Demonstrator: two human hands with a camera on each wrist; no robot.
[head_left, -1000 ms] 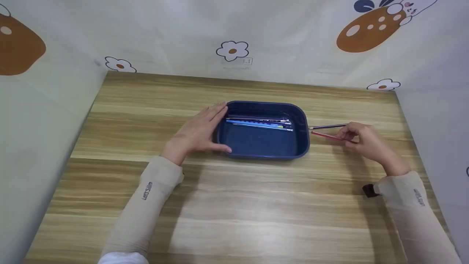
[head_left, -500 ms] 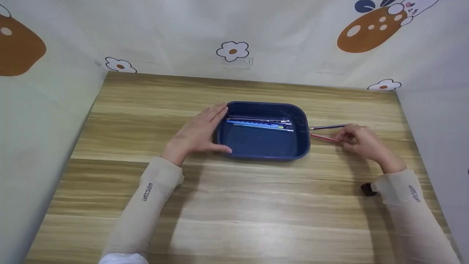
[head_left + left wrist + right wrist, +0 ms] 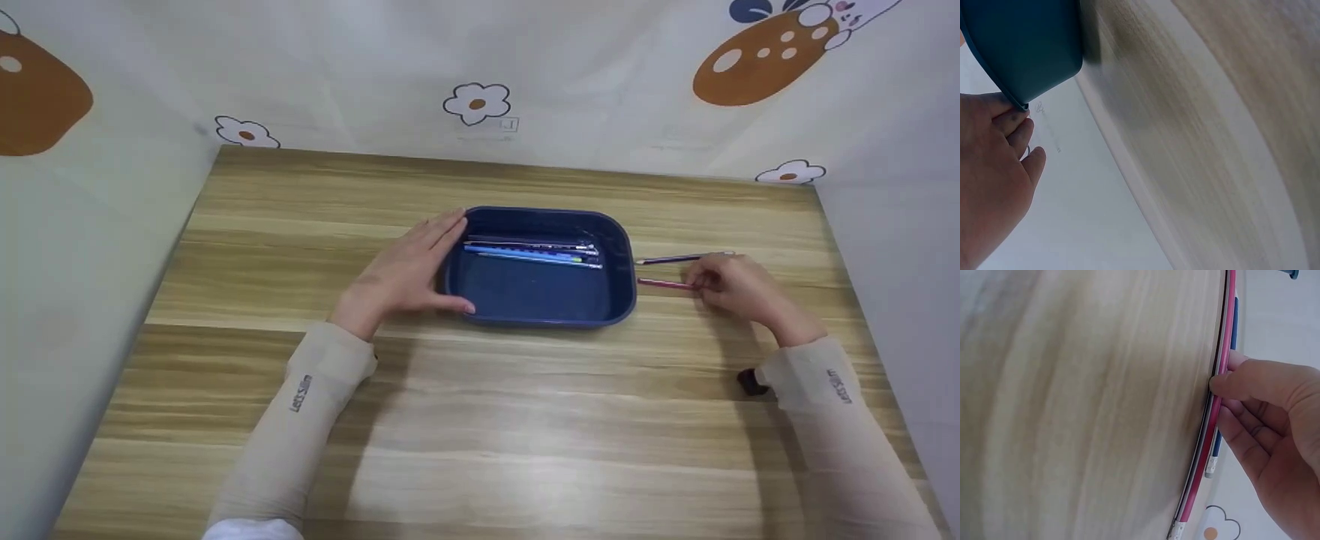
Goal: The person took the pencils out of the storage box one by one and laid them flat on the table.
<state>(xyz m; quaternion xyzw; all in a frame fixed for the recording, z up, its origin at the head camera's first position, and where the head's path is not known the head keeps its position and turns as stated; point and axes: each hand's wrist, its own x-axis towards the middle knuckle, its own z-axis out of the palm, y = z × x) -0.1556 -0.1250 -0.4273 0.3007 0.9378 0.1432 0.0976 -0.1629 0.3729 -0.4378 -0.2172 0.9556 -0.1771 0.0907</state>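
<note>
Here's the desk [image 3: 465, 435], wood-grained, with the blue tray [image 3: 536, 296] for the centre of our clock. Closest in, at the bottom edge, a white cuff [image 3: 253, 529]; above it the left sleeve [image 3: 300, 412] at eight o'clock, the right sleeve [image 3: 832, 405] near four, both pale and lettered, with a black block [image 3: 751, 382] at the right wrist. And now the hands! Left hand [image 3: 405, 270], at nine o'clock: thumb and fingers spread wide apart across the tray's end, thumb at the near corner, fingertips up at the far one, touching the rim. Right hand [image 3: 742, 289], out at three: thumb and fingers together in a pinch on the red pencil [image 3: 666, 283], one end of it just beside the tray. A dark strip hugs that pencil; shadow or second pencil, can't tell. Just past it, the blue pencil [image 3: 667, 259], tip towards the tray, partly behind the hand. Inside the tray, several pencils [image 3: 525, 253] bunched lengthwise in the far half, eraser ends towards three. And at the back, the pale wall [image 3: 360, 82], a flower [image 3: 476, 103] between eleven and twelve, an orange print [image 3: 742, 75] between one and two.
</note>
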